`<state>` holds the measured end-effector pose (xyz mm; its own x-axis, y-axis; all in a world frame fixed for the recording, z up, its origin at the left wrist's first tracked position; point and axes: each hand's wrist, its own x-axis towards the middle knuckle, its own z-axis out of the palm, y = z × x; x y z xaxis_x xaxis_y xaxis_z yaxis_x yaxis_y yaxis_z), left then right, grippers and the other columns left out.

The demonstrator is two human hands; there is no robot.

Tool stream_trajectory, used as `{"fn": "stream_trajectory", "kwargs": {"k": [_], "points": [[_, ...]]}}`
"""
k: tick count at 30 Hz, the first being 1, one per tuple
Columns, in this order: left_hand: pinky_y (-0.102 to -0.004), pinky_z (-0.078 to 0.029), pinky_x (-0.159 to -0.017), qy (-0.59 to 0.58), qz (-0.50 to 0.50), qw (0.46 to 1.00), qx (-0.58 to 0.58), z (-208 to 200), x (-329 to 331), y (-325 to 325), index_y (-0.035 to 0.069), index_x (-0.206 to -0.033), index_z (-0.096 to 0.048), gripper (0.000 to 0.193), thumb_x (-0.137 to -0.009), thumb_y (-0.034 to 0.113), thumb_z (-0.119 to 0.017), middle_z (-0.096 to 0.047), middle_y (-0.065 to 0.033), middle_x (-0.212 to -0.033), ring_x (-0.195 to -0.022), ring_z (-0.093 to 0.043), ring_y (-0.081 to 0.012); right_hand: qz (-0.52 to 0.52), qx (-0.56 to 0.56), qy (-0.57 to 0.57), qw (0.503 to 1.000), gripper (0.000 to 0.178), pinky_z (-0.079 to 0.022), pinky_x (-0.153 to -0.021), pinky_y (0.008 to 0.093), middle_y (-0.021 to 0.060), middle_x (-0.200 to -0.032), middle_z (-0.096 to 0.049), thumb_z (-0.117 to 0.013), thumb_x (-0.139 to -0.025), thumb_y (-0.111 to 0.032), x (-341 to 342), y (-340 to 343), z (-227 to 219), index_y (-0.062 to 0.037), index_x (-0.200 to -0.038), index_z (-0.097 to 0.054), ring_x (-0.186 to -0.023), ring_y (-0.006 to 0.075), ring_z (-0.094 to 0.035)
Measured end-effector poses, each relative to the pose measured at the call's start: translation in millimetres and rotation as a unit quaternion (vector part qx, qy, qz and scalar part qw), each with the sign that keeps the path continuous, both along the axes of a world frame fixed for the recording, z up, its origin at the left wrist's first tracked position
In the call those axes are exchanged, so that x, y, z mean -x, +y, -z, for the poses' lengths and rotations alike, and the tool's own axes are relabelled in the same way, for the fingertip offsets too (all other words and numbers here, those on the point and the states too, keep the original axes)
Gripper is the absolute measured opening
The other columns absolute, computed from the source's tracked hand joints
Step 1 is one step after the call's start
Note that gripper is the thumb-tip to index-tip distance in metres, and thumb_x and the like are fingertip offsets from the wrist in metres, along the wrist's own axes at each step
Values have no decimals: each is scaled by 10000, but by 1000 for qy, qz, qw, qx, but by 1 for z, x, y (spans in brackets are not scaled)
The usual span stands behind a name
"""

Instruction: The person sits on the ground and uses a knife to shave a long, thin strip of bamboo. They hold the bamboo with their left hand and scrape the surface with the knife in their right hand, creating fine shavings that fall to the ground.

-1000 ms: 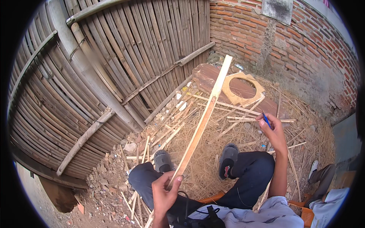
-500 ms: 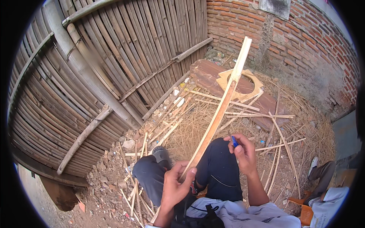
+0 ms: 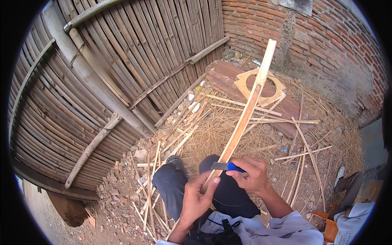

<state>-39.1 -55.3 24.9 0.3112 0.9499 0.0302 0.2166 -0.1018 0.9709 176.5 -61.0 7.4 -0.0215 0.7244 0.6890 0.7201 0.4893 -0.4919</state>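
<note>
My left hand (image 3: 198,199) is closed round the near end of a long split bamboo strip (image 3: 241,124). The strip slants away up to the right, its hollow reddish-brown inner side showing and a node near its pale far end. In my right hand (image 3: 252,174) is a utility knife (image 3: 232,166) with a blue handle. Its grey blade lies across the strip just beyond my left fingers; whether it cuts into the bamboo I cannot tell. My knees in dark trousers are bent below the strip.
A brown board (image 3: 220,75) lies ahead, bearing a pale jagged-edged piece with a round hole (image 3: 241,85). Loose bamboo strips (image 3: 309,159) litter straw and rubble. A bamboo fence (image 3: 134,61) rises at left, a brick wall (image 3: 253,28) behind. Another person (image 3: 354,220) sits on an orange chair at right.
My right hand has moved left and brought the knife blade onto the bamboo strip. My left hand and the strip have shifted slightly to the right.
</note>
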Motion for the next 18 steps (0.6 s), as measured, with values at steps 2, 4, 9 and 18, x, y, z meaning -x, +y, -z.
{"fn": "stream_trajectory", "kwargs": {"k": [2, 4, 9, 18], "points": [[-267, -429, -564, 9, -2, 1000, 7, 3, -1, 2, 3, -1267, -749, 273, -1048, 163, -728, -709, -30, -733, -667, -554, -24, 8, 0, -20, 1000, 338, -488, -499, 347, 38, -728, -681, -861, -885, -407, -2, 3, 3, -101, -1013, -799, -563, 221, -662], [-268, -392, -549, -7, 3, 1000, 27, 9, 0, 5, 6, -1268, -750, 270, -1059, 172, -718, -664, 2, -713, -653, -512, -21, 13, 0, -35, 999, 337, -490, -499, 343, 31, -725, -683, -864, -879, -408, -4, 6, 6, -104, -1008, -798, -560, 219, -664], [-251, -330, -550, -23, 23, 996, 87, 20, 4, 10, 21, -1270, -757, 265, -1090, 200, -682, -563, 63, -707, -644, -433, -17, 38, -5, -80, 996, 331, -507, -510, 319, 30, -751, -729, -853, -900, -404, -10, 15, 9, -95, -1010, -802, -575, 204, -690], [-220, -312, -564, 17, 93, 989, 113, 29, 31, 5, 15, -1267, -755, 276, -1122, 216, -633, -503, 91, -714, -642, -427, -11, 224, -54, 30, 973, 281, -535, -619, 346, 136, -850, -769, -791, -989, -272, -96, 63, 7, 5, -1030, -783, -689, 247, -732]]}}
